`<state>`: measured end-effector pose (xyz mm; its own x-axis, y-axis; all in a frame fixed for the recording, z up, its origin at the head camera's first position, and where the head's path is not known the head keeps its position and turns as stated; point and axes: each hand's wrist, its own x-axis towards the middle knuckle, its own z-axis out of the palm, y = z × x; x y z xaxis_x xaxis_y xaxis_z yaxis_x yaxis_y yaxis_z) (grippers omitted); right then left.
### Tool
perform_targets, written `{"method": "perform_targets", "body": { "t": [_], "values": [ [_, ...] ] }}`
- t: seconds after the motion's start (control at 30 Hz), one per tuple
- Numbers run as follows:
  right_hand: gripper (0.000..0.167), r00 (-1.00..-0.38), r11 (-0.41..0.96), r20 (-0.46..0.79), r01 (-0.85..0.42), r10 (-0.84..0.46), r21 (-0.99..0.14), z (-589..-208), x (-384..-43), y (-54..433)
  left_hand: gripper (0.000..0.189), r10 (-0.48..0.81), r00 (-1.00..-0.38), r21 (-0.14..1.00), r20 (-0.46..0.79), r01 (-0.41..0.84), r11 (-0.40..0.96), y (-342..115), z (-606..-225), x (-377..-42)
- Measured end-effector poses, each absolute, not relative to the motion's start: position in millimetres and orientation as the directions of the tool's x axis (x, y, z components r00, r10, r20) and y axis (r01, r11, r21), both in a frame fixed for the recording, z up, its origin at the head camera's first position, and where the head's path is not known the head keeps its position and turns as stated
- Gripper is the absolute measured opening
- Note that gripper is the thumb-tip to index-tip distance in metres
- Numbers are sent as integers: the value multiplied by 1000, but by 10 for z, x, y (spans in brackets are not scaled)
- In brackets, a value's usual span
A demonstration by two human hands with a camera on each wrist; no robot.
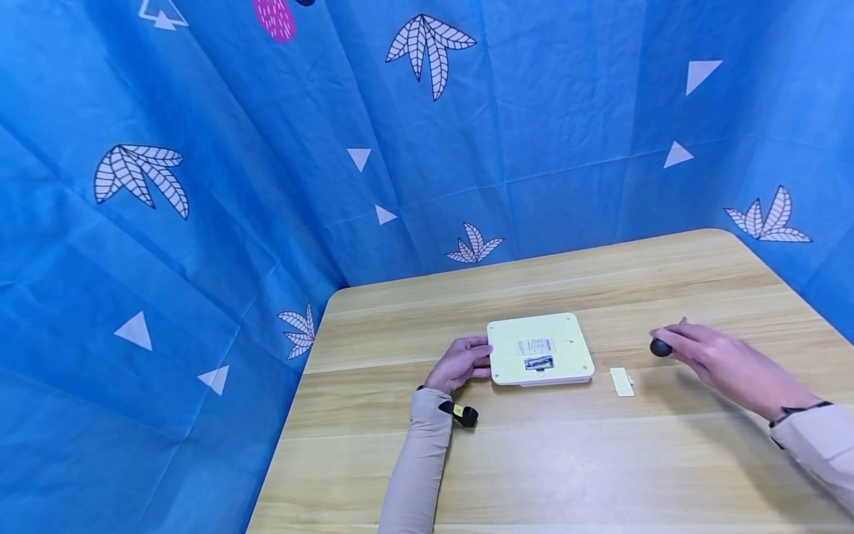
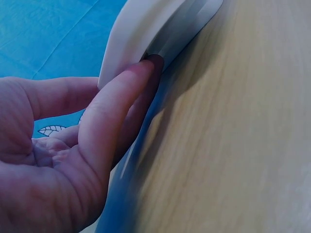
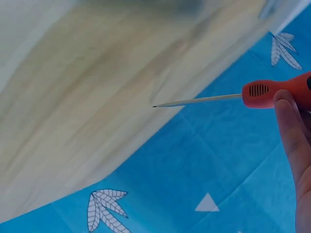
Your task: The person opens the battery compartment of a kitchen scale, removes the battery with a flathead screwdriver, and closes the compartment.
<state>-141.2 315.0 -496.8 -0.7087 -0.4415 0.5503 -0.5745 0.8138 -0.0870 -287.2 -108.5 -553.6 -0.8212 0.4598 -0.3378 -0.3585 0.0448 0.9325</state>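
Observation:
A white rectangular device [image 1: 563, 332] lies back side up on the table, a label and an open battery compartment [image 1: 539, 363] showing a battery inside. My left hand [image 1: 462, 363] holds its left edge; in the left wrist view, thumb and fingers pinch the white rim [image 2: 129, 43]. To the device's right lies a small white battery cover [image 1: 622, 382]. Above the table, beyond that cover, my right hand [image 1: 720, 367] grips a screwdriver [image 3: 260, 93] with an orange-red handle and thin metal shaft. Its black handle end [image 1: 660, 347] faces the head camera.
The wood-grain table [image 1: 547, 460] spreads around both hands. A blue patterned curtain [image 1: 567, 133] hangs behind it and along its sides. A black strap with a yellow patch [image 1: 459, 411] sits at the left wrist.

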Motion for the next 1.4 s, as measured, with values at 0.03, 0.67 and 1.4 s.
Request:
{"method": "perform_targets", "body": {
  "t": [0.03,0.67,1.4],
  "values": [
    [47,-714,817,542,-570,-443,-84,-4982,-1400,3143,41,460,-822,933,-336,-357,45,-1085,-5537,-2871],
    [20,-666,775,519,-632,-536,-12,-5287,-1317,3081,41,466,-822,936,-328,-348,45,-1082,-5529,-2847],
    [45,-684,773,463,-634,-563,2,-5347,-1246,3018,42,459,-827,939,-324,-342,46,-1078,-5512,-2831]
  ]
}}
